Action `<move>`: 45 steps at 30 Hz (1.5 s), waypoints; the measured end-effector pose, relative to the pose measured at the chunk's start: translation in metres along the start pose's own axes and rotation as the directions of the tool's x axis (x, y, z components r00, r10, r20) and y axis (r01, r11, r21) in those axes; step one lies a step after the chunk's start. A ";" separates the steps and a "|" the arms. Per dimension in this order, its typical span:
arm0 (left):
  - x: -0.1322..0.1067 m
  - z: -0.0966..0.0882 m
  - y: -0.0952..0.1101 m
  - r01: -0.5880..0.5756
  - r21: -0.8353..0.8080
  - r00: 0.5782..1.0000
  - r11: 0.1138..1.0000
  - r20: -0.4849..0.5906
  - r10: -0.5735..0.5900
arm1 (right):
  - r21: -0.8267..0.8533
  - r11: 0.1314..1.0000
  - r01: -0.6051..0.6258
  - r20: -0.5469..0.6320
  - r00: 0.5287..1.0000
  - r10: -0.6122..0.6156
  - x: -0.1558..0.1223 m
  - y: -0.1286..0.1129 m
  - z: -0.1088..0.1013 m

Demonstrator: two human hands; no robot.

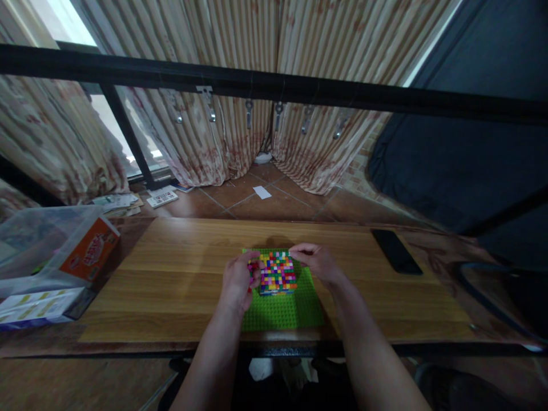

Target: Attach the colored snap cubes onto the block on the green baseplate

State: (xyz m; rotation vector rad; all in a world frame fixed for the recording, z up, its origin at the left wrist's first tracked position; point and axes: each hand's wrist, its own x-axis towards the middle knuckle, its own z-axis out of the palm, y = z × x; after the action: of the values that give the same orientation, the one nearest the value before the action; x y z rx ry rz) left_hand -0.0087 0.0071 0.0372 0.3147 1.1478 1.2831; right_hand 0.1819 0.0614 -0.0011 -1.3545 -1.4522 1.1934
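Observation:
A block of small multicoloured toy bricks (278, 274) stands on a green studded baseplate (285, 314), which lies on the wooden table. At the block's left side is my left hand (237, 279), its fingers curled around several loose red and pink toy bricks (253, 267). My right hand (315, 261) reaches in from the right, thumb and forefinger pinched together at the block's far right corner. Whatever sits between those fingertips is too small to make out.
A black phone (397, 251) lies on the table (180, 285) to the right. Left of the table stand a clear plastic bin (47, 228) with an orange label and a flat box (43, 307). A dark metal rail (240, 81) with hanging hooks crosses beyond the table, before curtains.

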 end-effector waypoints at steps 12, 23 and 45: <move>0.005 0.001 -0.008 -0.029 0.015 0.998 0.999 -0.063 0.030 | -0.038 0.999 0.005 0.064 0.998 -0.002 0.004 -0.002 -0.003; 0.006 0.002 -0.008 -0.022 0.030 0.997 0.999 -0.078 0.024 | 0.003 1.000 -0.029 0.092 0.995 0.029 0.004 -0.003 -0.001; -0.002 -0.002 0.017 0.172 -0.743 0.981 0.646 0.191 -0.041 | 0.120 0.970 0.214 -0.142 0.970 -0.196 -0.027 -0.058 0.025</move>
State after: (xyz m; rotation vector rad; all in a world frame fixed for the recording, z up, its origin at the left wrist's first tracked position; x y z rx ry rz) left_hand -0.0199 0.0106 0.0499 -0.2829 0.3959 1.4860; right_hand 0.1467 0.0332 0.0508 -1.1380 -1.3585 1.0315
